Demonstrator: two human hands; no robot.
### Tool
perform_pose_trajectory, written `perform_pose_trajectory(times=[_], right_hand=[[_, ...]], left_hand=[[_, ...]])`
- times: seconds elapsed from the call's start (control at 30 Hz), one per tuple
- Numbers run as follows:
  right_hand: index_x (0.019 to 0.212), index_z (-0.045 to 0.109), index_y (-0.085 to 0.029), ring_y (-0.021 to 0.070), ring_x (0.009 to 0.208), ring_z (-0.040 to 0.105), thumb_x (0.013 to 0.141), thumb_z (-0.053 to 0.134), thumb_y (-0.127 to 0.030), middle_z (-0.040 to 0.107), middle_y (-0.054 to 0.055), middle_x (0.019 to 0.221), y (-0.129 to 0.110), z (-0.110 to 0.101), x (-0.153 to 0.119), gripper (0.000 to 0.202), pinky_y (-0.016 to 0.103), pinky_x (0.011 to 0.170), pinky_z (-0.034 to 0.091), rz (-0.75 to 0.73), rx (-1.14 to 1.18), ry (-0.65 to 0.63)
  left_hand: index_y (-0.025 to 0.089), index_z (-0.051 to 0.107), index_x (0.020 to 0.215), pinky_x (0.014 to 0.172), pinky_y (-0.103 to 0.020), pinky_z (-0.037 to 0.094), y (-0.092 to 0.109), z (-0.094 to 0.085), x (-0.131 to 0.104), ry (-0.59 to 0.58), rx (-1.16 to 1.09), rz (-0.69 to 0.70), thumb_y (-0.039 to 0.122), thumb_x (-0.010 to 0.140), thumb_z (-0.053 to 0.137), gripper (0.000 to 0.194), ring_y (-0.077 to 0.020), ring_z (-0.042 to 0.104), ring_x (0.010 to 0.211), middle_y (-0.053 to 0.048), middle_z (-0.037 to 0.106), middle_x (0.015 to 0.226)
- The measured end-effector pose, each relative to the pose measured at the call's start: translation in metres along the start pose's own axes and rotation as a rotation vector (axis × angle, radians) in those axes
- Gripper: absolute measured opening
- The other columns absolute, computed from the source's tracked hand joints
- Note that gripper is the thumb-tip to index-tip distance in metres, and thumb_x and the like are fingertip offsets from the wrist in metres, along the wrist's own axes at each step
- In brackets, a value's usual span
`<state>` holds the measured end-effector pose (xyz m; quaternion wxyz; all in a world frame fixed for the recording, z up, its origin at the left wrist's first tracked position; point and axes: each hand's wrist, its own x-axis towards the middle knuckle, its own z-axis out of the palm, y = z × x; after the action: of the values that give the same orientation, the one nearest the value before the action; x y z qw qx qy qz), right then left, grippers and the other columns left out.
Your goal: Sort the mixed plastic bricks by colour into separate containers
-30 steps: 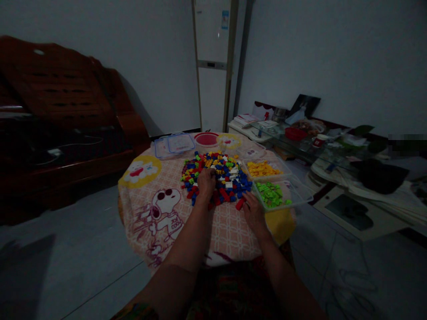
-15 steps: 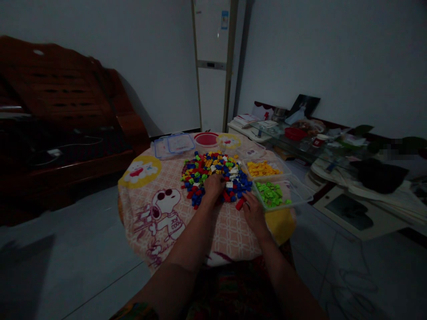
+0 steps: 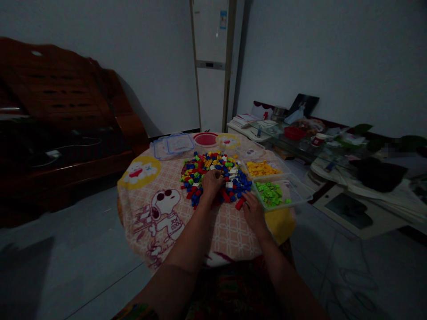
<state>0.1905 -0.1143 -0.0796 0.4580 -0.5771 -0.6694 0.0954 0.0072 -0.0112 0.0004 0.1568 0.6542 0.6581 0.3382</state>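
Observation:
A pile of small mixed-colour blocks point(image 3: 195, 171) lies on the cloth-covered round table point(image 3: 230, 235). My left hand point(image 3: 211, 183) is over the middle of the pile, its fingers bent down among the blocks; what they hold, if anything, is hidden. My right hand point(image 3: 254, 208) rests at the pile's right front edge, with its fingers closed on a red block point(image 3: 239, 204). Just right of it stands a clear container with green blocks point(image 3: 269, 194). Behind that is another clear container with yellow blocks point(image 3: 262, 168).
Clear lids with blue edges point(image 3: 180, 143) and a round red lid point(image 3: 206, 139) lie at the table's back. A wooden bench point(image 3: 63, 106) stands at the left. A cluttered glass-topped stand point(image 3: 280, 133) is at the right.
My left hand has shifted very slightly left and back over the pile. My right hand keeps its place by the red block.

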Motion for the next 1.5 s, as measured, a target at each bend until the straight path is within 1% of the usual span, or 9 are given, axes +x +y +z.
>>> perform_pose_trajectory(times=[0.17,0.27,0.33,0.47,0.67,0.83,0.97,1.17,1.5], right_hand=[[0.128,0.07,-0.018,0.0257,0.129,0.059,0.091,0.048,-0.017,0.064,0.014,0.139,0.001,0.0,0.0,0.043,0.048,0.116,0.043,-0.007,0.007,-0.003],[0.128,0.07,-0.019,0.0257,0.13,0.059,0.09,0.049,-0.016,0.064,0.014,0.139,0.002,0.0,0.0,0.043,0.048,0.116,0.043,-0.01,0.003,-0.002],[0.128,0.07,-0.018,0.0258,0.129,0.059,0.09,0.049,-0.016,0.064,0.014,0.139,0.002,0.0,0.001,0.043,0.048,0.116,0.043,-0.008,-0.005,-0.005],[0.129,0.069,-0.018,0.0261,0.129,0.059,0.091,0.048,-0.017,0.064,0.014,0.139,-0.001,-0.001,0.001,0.044,0.047,0.116,0.043,0.0,-0.006,-0.013],[0.128,0.07,-0.017,0.0266,0.129,0.059,0.091,0.047,-0.018,0.064,0.014,0.138,-0.003,-0.002,0.001,0.044,0.048,0.116,0.043,0.009,-0.004,-0.02],[0.128,0.07,-0.018,0.0258,0.13,0.059,0.091,0.047,-0.018,0.064,0.013,0.14,-0.002,-0.002,0.001,0.044,0.048,0.116,0.043,0.014,-0.008,-0.019],[0.128,0.07,-0.018,0.0252,0.129,0.059,0.092,0.047,-0.02,0.064,0.013,0.139,-0.003,-0.002,0.0,0.042,0.048,0.117,0.042,0.018,-0.009,-0.02],[0.127,0.071,-0.019,0.0247,0.129,0.058,0.093,0.047,-0.021,0.065,0.013,0.138,-0.002,-0.001,-0.001,0.042,0.048,0.118,0.04,0.018,0.009,-0.005],[0.126,0.071,-0.019,0.0253,0.129,0.058,0.093,0.048,-0.021,0.065,0.013,0.137,-0.002,-0.001,0.0,0.041,0.049,0.117,0.042,0.022,0.014,-0.006]], left_hand=[[0.013,0.076,0.101,0.088,-0.035,0.056,0.029,0.029,0.012,-0.131,-0.454,0.134,0.014,0.078,0.064,0.026,-0.0229,0.073,0.092,-0.01,0.077,0.097],[0.014,0.07,0.122,0.095,-0.038,0.056,0.051,0.052,0.016,-0.223,-0.772,0.307,0.013,0.079,0.062,0.043,-0.0241,0.071,0.108,-0.014,0.071,0.125],[0.017,0.064,0.132,0.1,-0.039,0.054,0.055,0.059,0.017,-0.236,-0.858,0.421,0.013,0.079,0.062,0.053,-0.0245,0.068,0.118,-0.015,0.065,0.137],[0.017,0.066,0.129,0.1,-0.042,0.054,0.032,0.048,0.015,-0.131,-0.708,0.398,0.013,0.08,0.059,0.05,-0.0252,0.069,0.113,-0.015,0.068,0.132],[0.016,0.074,0.113,0.096,-0.04,0.056,-0.027,-0.007,0.019,0.162,-0.367,0.097,0.017,0.079,0.06,0.036,-0.0242,0.072,0.099,-0.009,0.077,0.108],[0.016,0.077,0.1,0.092,-0.034,0.054,-0.056,-0.037,0.021,0.358,-0.25,-0.026,0.021,0.081,0.058,0.028,-0.0233,0.072,0.095,-0.008,0.078,0.101],[0.018,0.078,0.095,0.09,-0.033,0.053,-0.063,-0.042,0.019,0.335,-0.128,-0.076,0.023,0.082,0.059,0.024,-0.0238,0.073,0.093,-0.007,0.079,0.098],[0.022,0.077,0.094,0.085,-0.031,0.052,-0.056,-0.038,0.015,0.112,0.037,-0.081,0.027,0.079,0.07,0.018,-0.0241,0.071,0.095,-0.006,0.078,0.099],[0.023,0.069,0.106,0.086,-0.032,0.05,-0.043,-0.035,0.006,0.09,0.112,-0.117,0.022,0.081,0.069,0.024,-0.0248,0.069,0.104,-0.007,0.075,0.107]])
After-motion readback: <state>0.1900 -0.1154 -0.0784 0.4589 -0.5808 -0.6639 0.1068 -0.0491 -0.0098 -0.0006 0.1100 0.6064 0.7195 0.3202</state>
